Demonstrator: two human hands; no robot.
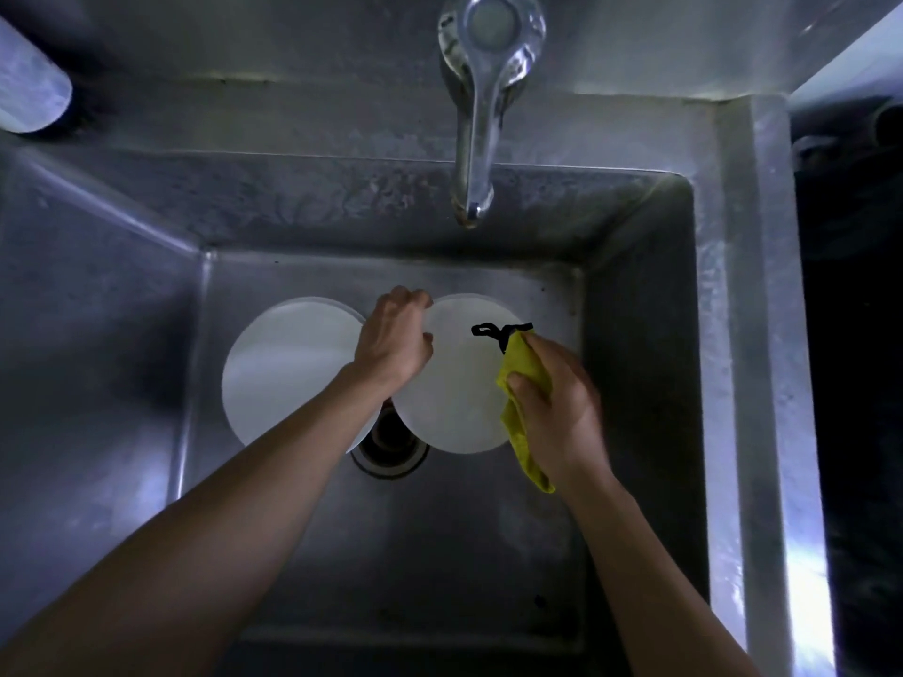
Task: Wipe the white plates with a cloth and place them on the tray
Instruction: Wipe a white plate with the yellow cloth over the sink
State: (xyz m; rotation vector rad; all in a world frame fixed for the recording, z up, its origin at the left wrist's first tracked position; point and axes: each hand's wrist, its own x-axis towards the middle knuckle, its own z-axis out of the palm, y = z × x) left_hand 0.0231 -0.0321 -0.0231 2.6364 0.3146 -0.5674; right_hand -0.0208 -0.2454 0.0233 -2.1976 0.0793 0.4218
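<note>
Two white plates in steel sink [635, 334], tap [476, 139] overhead.
Left hand [393, 342] grips right plate [454, 383] rim; right hand [557, 408] clutches yellow cloth [520, 383]; left plate [288, 368] partly behind forearm.

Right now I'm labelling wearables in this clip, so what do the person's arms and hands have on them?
Nothing that shows. The left hand and the right hand are bare, with no gloves, rings, or watch in view. Both forearms are uncovered from wrist to the picture's edge; no sleeve, band or marking shows.
</note>
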